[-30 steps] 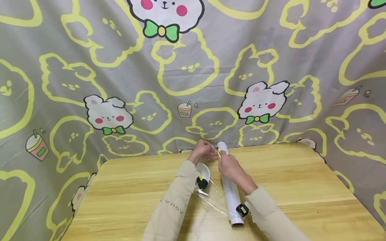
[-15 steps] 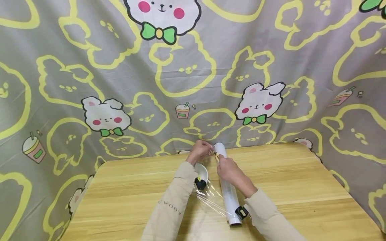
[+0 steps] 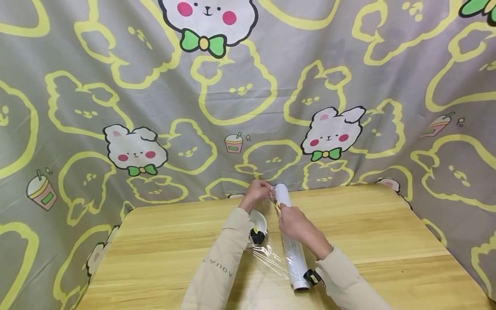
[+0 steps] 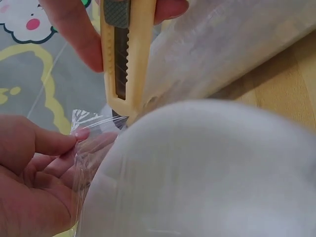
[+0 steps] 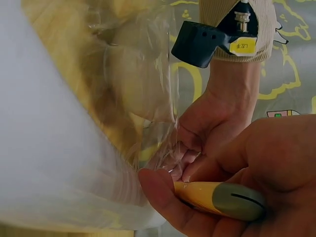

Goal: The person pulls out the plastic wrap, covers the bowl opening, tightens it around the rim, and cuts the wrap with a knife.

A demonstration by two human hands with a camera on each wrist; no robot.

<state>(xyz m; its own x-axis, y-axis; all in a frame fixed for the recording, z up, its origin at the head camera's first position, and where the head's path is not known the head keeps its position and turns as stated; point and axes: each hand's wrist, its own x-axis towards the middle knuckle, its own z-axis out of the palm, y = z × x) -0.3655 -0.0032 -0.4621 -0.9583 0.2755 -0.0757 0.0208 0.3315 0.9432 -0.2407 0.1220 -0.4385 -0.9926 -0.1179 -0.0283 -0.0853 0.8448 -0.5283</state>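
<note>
Together, a left hand [image 3: 258, 190] and a right hand [image 3: 296, 221] work at clear film [image 5: 158, 84]

At the far edge of a wooden table [image 3: 166, 258], slightly right of its middle, the left hand pinches the film's edge between thumb and fingers. The right hand, fingers curled, grips a yellow cutter knife [image 4: 138, 59] with a grey slider, its blade end at the film just beside the left fingertips. Whether the blade has cut through, I cannot tell. A long white roll [image 3: 295, 254] lies lengthwise, running from the far edge toward the near edge, beneath the right hand. Just left of it sits a white dish [image 3: 261, 218], partly hidden by the left sleeve [image 3: 221, 258]. Patterned fabric [image 3: 271, 129] hangs behind the far edge.
</note>
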